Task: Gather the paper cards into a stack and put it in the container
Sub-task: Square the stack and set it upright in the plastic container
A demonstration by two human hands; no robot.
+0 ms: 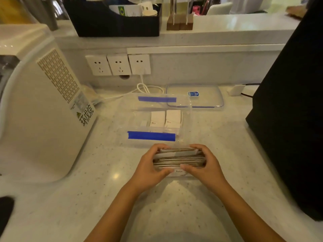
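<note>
Just below the middle of my view, I have a stack of paper cards (179, 158) clamped between both hands on the pale speckled surface (174, 206). My left hand (151, 167) closes its grip on the stack's 9 o'clock end, fingers curled over the far edge and thumb on the near side. My right hand (205, 165) does the same at the 3 o'clock end. The cards stand on edge, their brown and white edges facing up, not quite even.

Toward 12 o'clock, just beyond the stack, sits the clear plastic container (187, 119) with blue latches (151, 136); it is open, and two small white cards (165, 118) lie inside. Its clear lid (206, 100) lies flat farther on, toward 1 o'clock. A white appliance (40, 110) stands at 9 o'clock, a black box-like thing (288, 119) at 3 o'clock. Three wall sockets (118, 64) sit at 11 o'clock.
</note>
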